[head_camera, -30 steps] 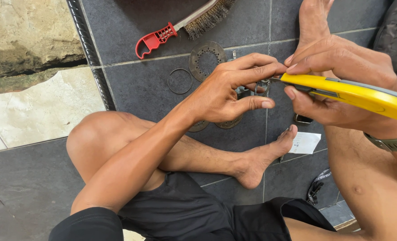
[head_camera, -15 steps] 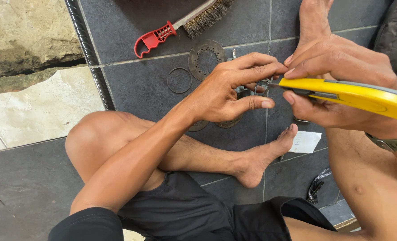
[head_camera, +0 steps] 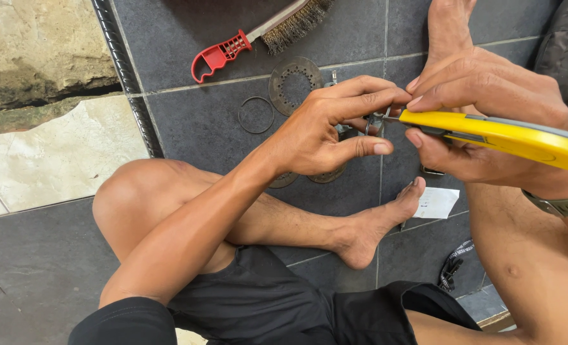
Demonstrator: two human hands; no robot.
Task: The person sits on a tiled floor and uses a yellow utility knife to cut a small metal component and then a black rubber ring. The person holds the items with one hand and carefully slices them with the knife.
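My left hand (head_camera: 325, 128) pinches a small metal part (head_camera: 374, 120) between thumb and fingers, above the dark tiled floor. My right hand (head_camera: 482, 115) grips a yellow-handled tool (head_camera: 507, 135) whose tip meets that metal part. Both hands hover over my crossed legs. Under my left hand lie round perforated metal discs (head_camera: 295, 80), partly hidden. A thin metal ring (head_camera: 256, 115) lies to the left of the discs.
A wire brush with a red handle (head_camera: 223, 52) lies at the top. A white paper slip (head_camera: 435, 203) sits by my foot (head_camera: 373, 233). A ribbed dark bar (head_camera: 127, 70) edges the tiles; rough stone (head_camera: 34, 45) is at the left. A black strap (head_camera: 453, 265) lies lower right.
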